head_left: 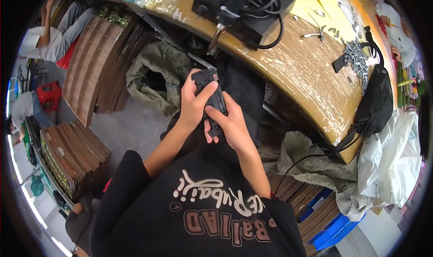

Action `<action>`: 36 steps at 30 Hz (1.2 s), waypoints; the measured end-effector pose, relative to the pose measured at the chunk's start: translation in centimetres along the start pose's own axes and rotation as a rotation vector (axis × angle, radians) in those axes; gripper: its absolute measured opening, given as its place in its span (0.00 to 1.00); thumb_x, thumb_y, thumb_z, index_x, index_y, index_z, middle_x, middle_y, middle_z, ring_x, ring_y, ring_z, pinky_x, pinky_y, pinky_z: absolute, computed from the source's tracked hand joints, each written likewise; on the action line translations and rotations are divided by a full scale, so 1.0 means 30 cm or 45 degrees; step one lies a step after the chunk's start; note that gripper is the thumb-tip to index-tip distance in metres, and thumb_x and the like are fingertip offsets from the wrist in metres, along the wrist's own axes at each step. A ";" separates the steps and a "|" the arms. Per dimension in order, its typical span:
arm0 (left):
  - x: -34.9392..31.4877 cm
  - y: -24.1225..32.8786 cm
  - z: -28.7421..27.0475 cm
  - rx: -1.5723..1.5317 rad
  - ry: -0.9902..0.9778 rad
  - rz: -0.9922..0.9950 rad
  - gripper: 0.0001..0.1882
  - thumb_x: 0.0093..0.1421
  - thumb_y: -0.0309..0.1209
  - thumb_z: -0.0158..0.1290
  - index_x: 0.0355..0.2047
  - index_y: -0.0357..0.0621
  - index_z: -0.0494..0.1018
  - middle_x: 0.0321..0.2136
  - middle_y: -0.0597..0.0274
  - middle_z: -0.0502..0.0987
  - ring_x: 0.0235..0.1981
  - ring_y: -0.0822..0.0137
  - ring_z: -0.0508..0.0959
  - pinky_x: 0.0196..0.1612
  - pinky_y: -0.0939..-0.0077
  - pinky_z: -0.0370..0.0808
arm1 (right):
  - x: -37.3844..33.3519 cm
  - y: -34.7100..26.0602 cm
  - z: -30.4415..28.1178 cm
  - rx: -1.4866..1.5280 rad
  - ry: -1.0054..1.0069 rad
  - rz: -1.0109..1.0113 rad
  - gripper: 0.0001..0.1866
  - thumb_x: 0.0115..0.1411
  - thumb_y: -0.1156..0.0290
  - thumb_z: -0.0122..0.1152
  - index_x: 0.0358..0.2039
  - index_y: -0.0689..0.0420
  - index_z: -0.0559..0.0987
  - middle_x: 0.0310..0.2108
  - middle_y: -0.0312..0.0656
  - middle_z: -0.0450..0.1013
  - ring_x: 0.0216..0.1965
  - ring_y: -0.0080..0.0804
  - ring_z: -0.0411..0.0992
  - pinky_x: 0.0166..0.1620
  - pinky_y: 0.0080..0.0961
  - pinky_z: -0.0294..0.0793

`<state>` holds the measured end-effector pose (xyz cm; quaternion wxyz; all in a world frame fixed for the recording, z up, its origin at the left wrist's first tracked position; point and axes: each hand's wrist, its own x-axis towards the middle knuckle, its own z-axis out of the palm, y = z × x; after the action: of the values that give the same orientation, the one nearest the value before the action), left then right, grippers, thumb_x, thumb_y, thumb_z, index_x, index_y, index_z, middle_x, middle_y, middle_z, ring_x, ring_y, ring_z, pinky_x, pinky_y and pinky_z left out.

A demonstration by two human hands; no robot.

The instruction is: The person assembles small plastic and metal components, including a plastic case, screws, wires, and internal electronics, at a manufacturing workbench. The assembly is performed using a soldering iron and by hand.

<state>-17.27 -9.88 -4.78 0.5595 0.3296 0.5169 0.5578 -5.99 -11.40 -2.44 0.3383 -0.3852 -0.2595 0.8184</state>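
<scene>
Both of my hands hold a black plastic part (218, 100), long and narrow with blocky ends, tilted over my lap. My left hand (194, 104) is closed round its upper end, the thumb pressed on top near the tip. Lower down, my right hand (233, 125) grips the other end, with its thumb along the near side and fingertips showing underneath. The fingers cover much of the part, so its exact kind cannot be told. Just beyond it, a tool like a soldering iron (219, 34) juts over the table edge, metal tip pointing down.
A film-covered table (297, 72) carries a black box (259, 27) with coiled cable, a heap of small metal pieces (357, 61) and a black bag (376, 99). An open green sack (158, 76) stands left, beside stacked brown trays (92, 63). Other people sit farther off.
</scene>
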 end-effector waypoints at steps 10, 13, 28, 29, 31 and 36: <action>0.044 0.073 -0.004 -0.063 -0.070 0.069 0.09 0.51 0.25 0.51 0.32 0.38 0.65 0.25 0.69 0.66 0.26 0.81 0.65 0.29 0.86 0.64 | 0.017 -0.054 0.063 -0.055 0.049 -0.090 0.07 0.54 0.78 0.48 0.34 0.63 0.63 0.19 0.40 0.65 0.10 0.27 0.66 0.07 0.16 0.58; 0.058 0.070 -0.001 -0.019 -0.095 0.108 0.09 0.51 0.25 0.51 0.32 0.39 0.65 0.24 0.70 0.66 0.25 0.82 0.65 0.28 0.87 0.64 | 0.022 -0.057 0.064 -0.047 0.069 -0.105 0.08 0.54 0.78 0.48 0.35 0.64 0.64 0.18 0.40 0.65 0.10 0.27 0.66 0.07 0.16 0.58; 0.067 0.080 0.000 -0.020 -0.100 0.126 0.08 0.51 0.25 0.51 0.31 0.40 0.64 0.23 0.71 0.65 0.24 0.82 0.63 0.27 0.87 0.63 | 0.026 -0.072 0.072 -0.091 0.083 -0.121 0.08 0.53 0.79 0.48 0.35 0.65 0.64 0.18 0.40 0.66 0.09 0.27 0.66 0.07 0.17 0.58; 0.067 0.079 -0.001 -0.020 -0.099 0.126 0.08 0.51 0.25 0.51 0.31 0.40 0.64 0.23 0.71 0.65 0.24 0.82 0.63 0.27 0.87 0.63 | 0.027 -0.071 0.072 -0.091 0.082 -0.121 0.08 0.53 0.79 0.48 0.35 0.65 0.64 0.18 0.40 0.66 0.09 0.27 0.66 0.07 0.17 0.58; 0.067 0.080 -0.003 -0.005 -0.100 0.123 0.08 0.51 0.25 0.51 0.30 0.40 0.64 0.23 0.71 0.65 0.24 0.82 0.63 0.27 0.87 0.63 | 0.027 -0.070 0.071 -0.094 0.083 -0.112 0.08 0.53 0.79 0.48 0.35 0.65 0.64 0.19 0.40 0.66 0.09 0.27 0.66 0.07 0.17 0.58; 0.078 0.067 -0.007 0.038 -0.111 0.153 0.08 0.51 0.25 0.51 0.30 0.40 0.64 0.22 0.71 0.64 0.24 0.82 0.63 0.27 0.87 0.63 | 0.038 -0.059 0.056 -0.091 0.087 -0.101 0.09 0.53 0.78 0.48 0.35 0.65 0.64 0.19 0.40 0.66 0.09 0.27 0.66 0.07 0.17 0.58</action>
<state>-18.39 -7.35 -3.43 0.5420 0.3925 0.4796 0.5677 -7.26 -9.70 -0.78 0.3650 -0.4144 -0.2919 0.7809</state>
